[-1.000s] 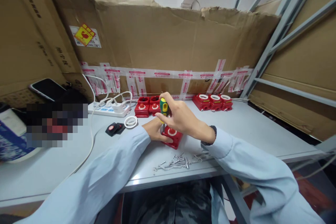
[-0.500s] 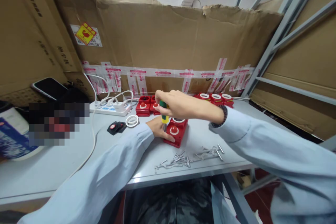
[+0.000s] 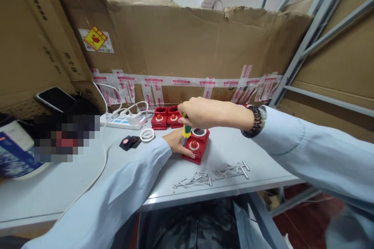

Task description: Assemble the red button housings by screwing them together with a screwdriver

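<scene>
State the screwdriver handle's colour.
The handle is green and yellow, partly covered by the right hand; see the head view.

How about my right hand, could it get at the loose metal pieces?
Probably yes: the metal pieces lie uncovered near the table's front edge, though your right hand is gripping the screwdriver.

The right hand [image 3: 191, 112] is wrapped round a screwdriver with a green-and-yellow handle [image 3: 187, 130], shaft down at the left side of a glossy red rectangular housing [image 3: 200, 148] with a domed button! The left hand [image 3: 176, 141] holds that housing, thumb over its near left corner. Small silver metal rods [image 3: 201, 177] lie strewn nearer the pale grey tabletop's [image 3: 260, 163] front edge; thin white rings [image 3: 142, 135] sit off to the left, beside flat black pieces [image 3: 125, 143].
</scene>
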A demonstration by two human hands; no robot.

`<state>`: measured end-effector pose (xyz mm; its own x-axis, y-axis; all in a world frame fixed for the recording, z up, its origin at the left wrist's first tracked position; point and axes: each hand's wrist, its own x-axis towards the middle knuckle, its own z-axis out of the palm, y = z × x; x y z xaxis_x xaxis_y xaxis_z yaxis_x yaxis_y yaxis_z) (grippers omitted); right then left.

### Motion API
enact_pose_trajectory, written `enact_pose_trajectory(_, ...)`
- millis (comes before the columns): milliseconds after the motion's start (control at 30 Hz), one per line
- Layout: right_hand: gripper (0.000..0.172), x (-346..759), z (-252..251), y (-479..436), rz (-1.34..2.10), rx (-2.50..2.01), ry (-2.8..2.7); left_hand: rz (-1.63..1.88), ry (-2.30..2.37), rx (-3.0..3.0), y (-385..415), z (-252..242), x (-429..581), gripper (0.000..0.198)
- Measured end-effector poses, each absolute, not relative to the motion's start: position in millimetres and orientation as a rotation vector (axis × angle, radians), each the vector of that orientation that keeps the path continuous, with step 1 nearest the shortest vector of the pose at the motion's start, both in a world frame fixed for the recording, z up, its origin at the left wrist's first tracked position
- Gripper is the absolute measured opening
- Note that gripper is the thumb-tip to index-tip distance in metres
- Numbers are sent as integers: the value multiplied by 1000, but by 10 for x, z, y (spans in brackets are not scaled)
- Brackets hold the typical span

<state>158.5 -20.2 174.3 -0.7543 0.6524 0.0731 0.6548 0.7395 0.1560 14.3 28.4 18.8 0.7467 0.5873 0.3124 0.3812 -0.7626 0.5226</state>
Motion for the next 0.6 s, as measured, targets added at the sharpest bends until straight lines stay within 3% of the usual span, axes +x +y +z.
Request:
enact_pose_trajectory(100,5,1651,1831,-265,-128,-1000,-2990,655,782,2506,273,181,141,91)
enact_pose_trajectory(233,23,1706,1867,-335,124,-769,-2845,705,775,2515,259,188,143,96)
enact_pose_trajectory(333,14,1688,1822,-355,-81,-1018,-2880,712,728,2531,262,195,147,96)
enact_pose_trajectory(433,28,1633,1752,-336,-329,-1237,-2828,702,705,2539,274,191,150,92)
enact_pose_trajectory(500,31,1608,1721,-299,-348,-1237,-2779,701,724,2553,282,183,149,94)
enact_pose_trajectory(600,22,1626,1734,-241,-294,-1119,-2886,697,734,2578,291,171,137,100)
